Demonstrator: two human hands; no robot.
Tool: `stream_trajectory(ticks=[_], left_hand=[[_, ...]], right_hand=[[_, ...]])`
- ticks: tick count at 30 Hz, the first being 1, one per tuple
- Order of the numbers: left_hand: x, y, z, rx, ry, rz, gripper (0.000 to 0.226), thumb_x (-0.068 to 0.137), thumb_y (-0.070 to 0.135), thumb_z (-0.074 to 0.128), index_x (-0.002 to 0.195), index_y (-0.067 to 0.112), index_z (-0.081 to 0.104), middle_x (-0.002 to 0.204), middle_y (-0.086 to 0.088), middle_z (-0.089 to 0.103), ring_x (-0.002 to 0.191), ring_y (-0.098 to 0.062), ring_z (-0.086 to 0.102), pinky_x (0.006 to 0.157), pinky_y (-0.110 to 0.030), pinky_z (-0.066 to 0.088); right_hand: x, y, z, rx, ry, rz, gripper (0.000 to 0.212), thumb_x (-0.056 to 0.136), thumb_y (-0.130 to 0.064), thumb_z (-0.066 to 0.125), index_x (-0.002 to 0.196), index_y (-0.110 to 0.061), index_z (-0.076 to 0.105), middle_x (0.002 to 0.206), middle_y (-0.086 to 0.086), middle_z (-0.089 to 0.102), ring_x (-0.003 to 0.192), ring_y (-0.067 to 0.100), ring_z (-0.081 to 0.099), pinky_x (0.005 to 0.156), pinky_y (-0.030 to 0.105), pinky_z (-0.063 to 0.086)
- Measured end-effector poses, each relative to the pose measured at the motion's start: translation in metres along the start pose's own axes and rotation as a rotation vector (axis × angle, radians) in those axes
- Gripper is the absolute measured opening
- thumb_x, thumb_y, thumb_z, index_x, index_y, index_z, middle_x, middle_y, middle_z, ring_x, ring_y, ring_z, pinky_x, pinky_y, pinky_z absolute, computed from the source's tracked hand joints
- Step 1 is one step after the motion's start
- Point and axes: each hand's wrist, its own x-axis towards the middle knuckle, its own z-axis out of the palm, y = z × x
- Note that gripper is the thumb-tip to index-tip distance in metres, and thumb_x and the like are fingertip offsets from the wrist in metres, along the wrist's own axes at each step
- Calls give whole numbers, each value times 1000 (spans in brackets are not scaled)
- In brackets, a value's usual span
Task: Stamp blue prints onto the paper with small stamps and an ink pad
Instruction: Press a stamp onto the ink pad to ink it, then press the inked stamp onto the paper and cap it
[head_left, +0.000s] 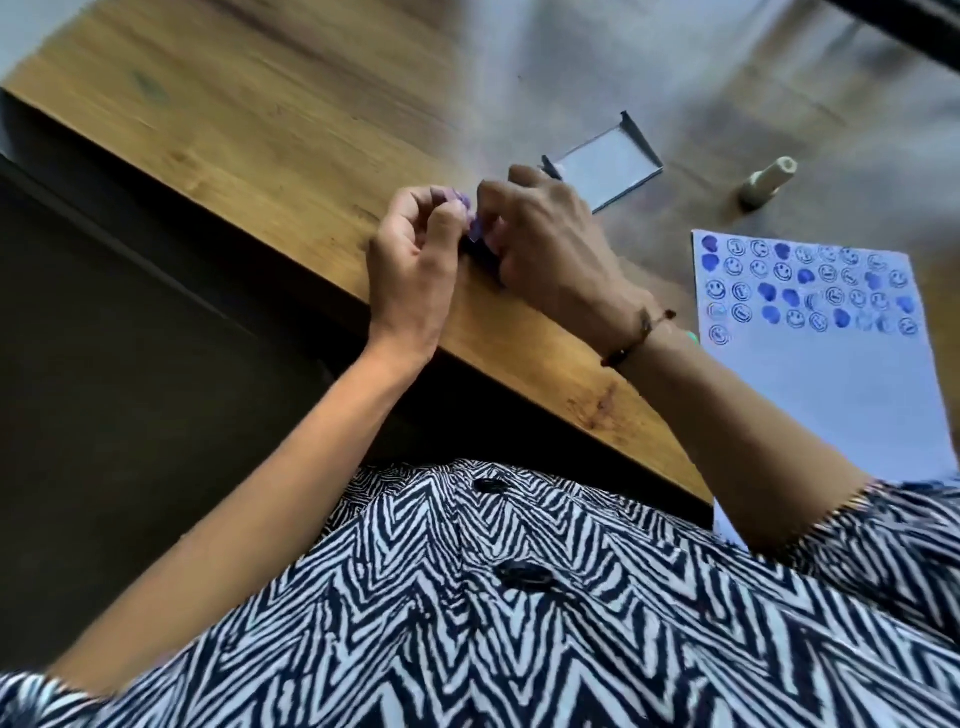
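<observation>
My left hand and my right hand meet near the table's front edge, fingers pinched together on a small purple stamp; most of it is hidden by the fingers. A dark object, perhaps the ink pad, shows just below between the hands. To the right lies the white paper, with several rows of blue smiley and heart prints across its top. A cream wooden stamp lies on its side beyond the paper.
A clear rectangular lid or case with dark edges lies on the wooden table just behind my right hand. The table edge runs diagonally; below it is dark floor. My zebra-patterned shirt fills the foreground.
</observation>
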Motion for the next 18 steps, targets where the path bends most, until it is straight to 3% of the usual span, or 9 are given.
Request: stream_trajectory(ticks=[2,4,8,10,12,14,17,18], left_hand=[[-1,1,2,-8,-10,4,12,71,29,54,74,19,59,77,1,62,74,-18,57,75,-39,49],[-2,0,1,-4,-13,17,11,71,30,54,74,20,58,79,0,62,77,-18,58,77,-37,48],[-7,0,7,-2,-55,102,6,75,28,52,79,24,55,82,2,61,80,-14,56,79,-30,44],[-17,3,26,64,-199,158,10,80,29,50,85,21,54,84,2,62,80,-12,57,80,-29,44],[-25,6,50,119,-406,182,14,85,24,47,93,14,53,85,3,63,83,-15,61,81,-31,46],[-33,9,72,192,-621,183,15,88,20,45,98,12,52,89,3,66,90,-19,64,83,-34,48],[-33,11,98,451,-882,286,28,89,23,41,107,5,52,95,-3,69,86,-3,62,77,-13,46],[-33,12,106,487,-954,300,33,89,25,40,110,3,51,95,-4,68,87,-2,62,78,-15,47]], right_hand=[[-2,1,1,-6,-20,14,14,81,-8,47,87,-4,59,86,11,52,72,26,45,58,35,37],[3,4,-4,34,-22,39,16,77,-6,48,85,-5,63,85,12,60,76,25,50,59,32,35],[-15,33,-39,470,261,310,23,72,-6,53,66,-26,62,67,5,63,62,18,56,59,34,48],[-49,61,-56,610,447,449,19,70,-13,63,66,-31,60,60,5,60,54,14,55,52,28,46],[-87,84,-63,728,567,561,10,70,-13,66,74,-21,62,61,4,59,55,11,55,51,22,45],[-117,99,-59,778,598,666,8,75,-8,64,82,-13,62,66,5,60,61,14,57,54,22,47],[-142,106,-50,751,584,745,13,78,-4,64,79,-17,62,68,4,61,67,16,59,66,34,52],[-147,106,-49,679,570,740,12,77,-6,65,79,-17,63,69,6,62,67,17,59,69,37,52]])
